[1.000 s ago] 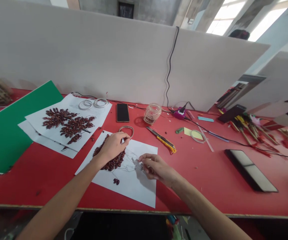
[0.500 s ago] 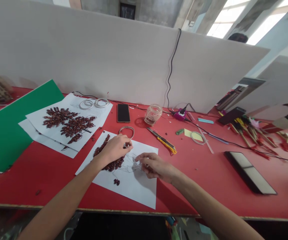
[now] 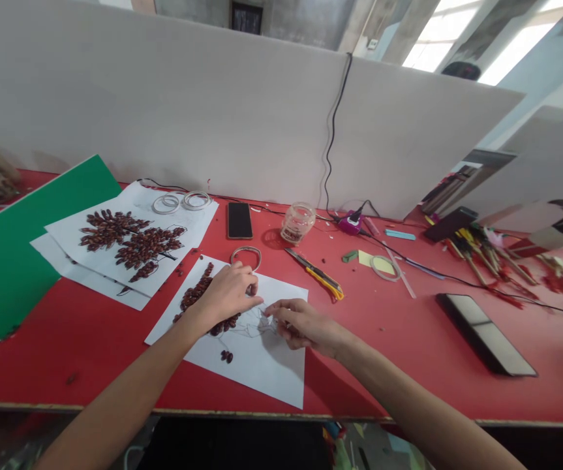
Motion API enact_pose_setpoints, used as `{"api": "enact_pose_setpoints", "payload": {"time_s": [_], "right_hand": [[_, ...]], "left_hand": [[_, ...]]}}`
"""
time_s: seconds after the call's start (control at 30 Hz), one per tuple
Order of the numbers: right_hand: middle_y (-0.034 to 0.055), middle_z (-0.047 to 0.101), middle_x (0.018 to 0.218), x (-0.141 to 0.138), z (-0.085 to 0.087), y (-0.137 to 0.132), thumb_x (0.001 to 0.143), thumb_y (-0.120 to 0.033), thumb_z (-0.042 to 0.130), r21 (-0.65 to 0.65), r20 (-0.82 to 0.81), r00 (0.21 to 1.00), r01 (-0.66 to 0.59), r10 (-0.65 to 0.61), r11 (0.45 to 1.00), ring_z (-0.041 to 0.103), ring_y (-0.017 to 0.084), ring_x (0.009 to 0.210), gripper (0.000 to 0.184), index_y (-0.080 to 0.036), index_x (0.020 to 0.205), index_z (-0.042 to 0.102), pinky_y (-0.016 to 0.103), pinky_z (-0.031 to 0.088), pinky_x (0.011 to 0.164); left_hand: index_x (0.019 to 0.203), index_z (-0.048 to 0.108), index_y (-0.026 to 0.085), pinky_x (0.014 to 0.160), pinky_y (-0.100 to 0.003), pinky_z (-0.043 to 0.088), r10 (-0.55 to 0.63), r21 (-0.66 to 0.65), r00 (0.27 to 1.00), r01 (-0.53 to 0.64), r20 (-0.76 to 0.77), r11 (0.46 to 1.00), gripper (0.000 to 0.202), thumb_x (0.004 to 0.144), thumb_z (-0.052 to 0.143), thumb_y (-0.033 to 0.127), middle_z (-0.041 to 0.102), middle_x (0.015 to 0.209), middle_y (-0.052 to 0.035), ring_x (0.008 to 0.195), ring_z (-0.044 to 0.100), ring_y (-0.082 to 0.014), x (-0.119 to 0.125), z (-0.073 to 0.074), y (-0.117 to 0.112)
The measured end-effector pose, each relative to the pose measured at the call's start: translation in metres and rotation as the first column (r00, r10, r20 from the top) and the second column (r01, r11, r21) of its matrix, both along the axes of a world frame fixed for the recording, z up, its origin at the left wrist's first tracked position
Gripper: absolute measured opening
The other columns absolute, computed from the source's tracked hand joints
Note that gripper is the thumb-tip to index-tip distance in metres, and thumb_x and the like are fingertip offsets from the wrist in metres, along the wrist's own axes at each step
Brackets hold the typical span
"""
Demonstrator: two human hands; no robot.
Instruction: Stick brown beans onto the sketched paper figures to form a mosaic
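Note:
A white paper sheet (image 3: pixel 261 365) with a pencil drawing and rows of dark brown seeds (image 3: pixel 194 294) stuck on it lies in front of me on the red table (image 3: pixel 383 339). My left hand (image 3: pixel 227 295) rests on the seeded patch, fingers curled and pressed together, fingertips pointing right at the drawn lines. My right hand (image 3: pixel 301 324) lies on the sheet just right of it, fingers pinched on something small I cannot make out. A few loose seeds (image 3: pixel 227 356) lie lower on the sheet. A tape ring (image 3: pixel 246 254) sits at the sheet's top edge.
To the left lie more seed-covered sheets (image 3: pixel 129 245), two tape rings (image 3: pixel 182 202) and a green board (image 3: pixel 7 261). Behind are a phone (image 3: pixel 239 220), a glass jar (image 3: pixel 298 222), a yellow cutter (image 3: pixel 318 273) and cables. Another phone (image 3: pixel 485 333) and craft sticks (image 3: pixel 486 254) are on the right. A grey partition stands behind.
My left hand has slid a little right and down across the seeds toward the drawing. My right hand has settled lower onto the sheet; their fingertips are closer together now.

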State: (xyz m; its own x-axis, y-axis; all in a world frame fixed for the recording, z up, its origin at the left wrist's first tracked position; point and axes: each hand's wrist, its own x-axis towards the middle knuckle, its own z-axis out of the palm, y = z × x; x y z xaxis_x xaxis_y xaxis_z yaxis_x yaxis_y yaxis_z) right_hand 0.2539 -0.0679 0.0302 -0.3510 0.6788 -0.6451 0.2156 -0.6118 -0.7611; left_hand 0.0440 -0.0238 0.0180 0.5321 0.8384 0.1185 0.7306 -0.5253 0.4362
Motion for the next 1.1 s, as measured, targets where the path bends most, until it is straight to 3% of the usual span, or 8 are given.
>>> {"api": "enact_pose_setpoints", "payload": {"time_s": [0.3, 0.4, 0.47, 0.53, 0.6, 0.67, 0.83, 1.1], "right_hand": [[-0.0073, 0.051, 0.053, 0.006, 0.002, -0.004, 0.089, -0.042, 0.064, 0.02, 0.025, 1.0, -0.015, 0.014, 1.0, 0.025, 0.004, 0.037, 0.028, -0.016, 0.099, 0.064, 0.02, 0.016, 0.04], [-0.0066, 0.049, 0.053, 0.011, 0.002, -0.008, 0.094, -0.043, 0.055, 0.226, 0.15, 0.987, -0.099, 0.065, 0.969, 0.03, 0.007, 0.039, 0.029, -0.017, 0.091, 0.067, 0.022, 0.024, 0.042], [-0.0029, 0.055, 0.059, 0.011, 0.001, -0.012, 0.097, -0.035, 0.05, 0.51, 0.331, 0.942, -0.231, 0.059, 0.829, 0.044, 0.01, 0.047, 0.028, -0.017, 0.091, 0.07, 0.024, 0.034, 0.05], [0.0024, 0.066, 0.074, 0.008, -0.002, -0.016, 0.099, -0.024, 0.046, 0.697, 0.528, 0.849, -0.445, 0.017, 0.562, 0.058, 0.015, 0.063, 0.028, -0.018, 0.1, 0.073, 0.027, 0.041, 0.062], [0.0059, 0.071, 0.088, 0.005, -0.005, -0.018, 0.099, -0.016, 0.044, 0.675, 0.704, 0.71, -0.66, -0.02, 0.329, 0.063, 0.017, 0.074, 0.031, -0.018, 0.113, 0.072, 0.029, 0.043, 0.071], [0.007, 0.07, 0.093, 0.002, -0.009, -0.018, 0.099, -0.014, 0.048, 0.545, 0.836, 0.547, -0.815, -0.047, 0.198, 0.065, 0.019, 0.077, 0.031, -0.018, 0.121, 0.069, 0.031, 0.043, 0.073], [0.0076, 0.067, 0.096, 0.004, -0.013, -0.017, 0.1, -0.013, 0.054, 0.341, 0.935, 0.333, -0.938, -0.123, 0.057, 0.065, 0.019, 0.078, 0.034, -0.016, 0.133, 0.061, 0.033, 0.042, 0.073], [0.0095, 0.065, 0.097, 0.015, -0.019, -0.02, 0.101, -0.009, 0.048, 0.28, 0.945, 0.29, -0.956, -0.151, -0.083, 0.065, 0.021, 0.079, 0.043, -0.009, 0.144, 0.052, 0.037, 0.042, 0.071]], "left_hand": [[0.078, 0.066, 0.019, 0.084, -0.038, 0.038, -0.064, 0.112, 0.989, 0.079, -0.132, 0.991, 0.023, 0.092, 0.075, 0.035, 0.07, 0.094, -0.004, 0.097, 0.057, -0.0249, 0.003, 0.0, -0.005], [0.077, 0.065, 0.02, 0.085, -0.038, 0.038, -0.07, 0.131, 0.989, 0.087, -0.131, 0.988, 0.022, 0.093, 0.074, 0.033, 0.07, 0.093, -0.0041, 0.097, 0.057, -0.025, 0.003, -0.001, -0.005], [0.076, 0.064, 0.02, 0.085, -0.038, 0.038, -0.065, 0.132, 0.99, 0.081, -0.122, 0.988, 0.022, 0.092, 0.073, 0.031, 0.07, 0.092, -0.004, 0.097, 0.057, -0.0249, 0.003, -0.002, -0.005], [0.076, 0.065, 0.02, 0.085, -0.038, 0.038, -0.06, 0.127, 0.992, 0.075, -0.113, 0.989, 0.021, 0.092, 0.073, 0.031, 0.07, 0.092, -0.0038, 0.097, 0.057, -0.025, 0.003, -0.001, -0.005], [0.077, 0.065, 0.02, 0.085, -0.039, 0.038, -0.06, 0.124, 0.992, 0.074, -0.11, 0.99, 0.021, 0.093, 0.072, 0.031, 0.071, 0.093, -0.0037, 0.097, 0.057, -0.025, 0.004, -0.001, -0.006], [0.078, 0.066, 0.02, 0.085, -0.039, 0.038, -0.061, 0.123, 0.992, 0.075, -0.113, 0.99, 0.02, 0.093, 0.072, 0.032, 0.071, 0.094, -0.0036, 0.097, 0.058, -0.0246, 0.003, -0.001, -0.006], [0.079, 0.066, 0.02, 0.085, -0.039, 0.039, -0.065, 0.123, 0.991, 0.079, -0.119, 0.989, 0.019, 0.093, 0.071, 0.031, 0.07, 0.094, -0.0039, 0.096, 0.057, -0.0243, 0.002, -0.001, -0.006], [0.076, 0.065, 0.02, 0.085, -0.039, 0.04, -0.057, 0.106, 0.992, 0.069, -0.114, 0.992, 0.019, 0.09, 0.073, 0.029, 0.071, 0.093, -0.0031, 0.096, 0.058, -0.0246, 0.005, 0.001, -0.005]]}}
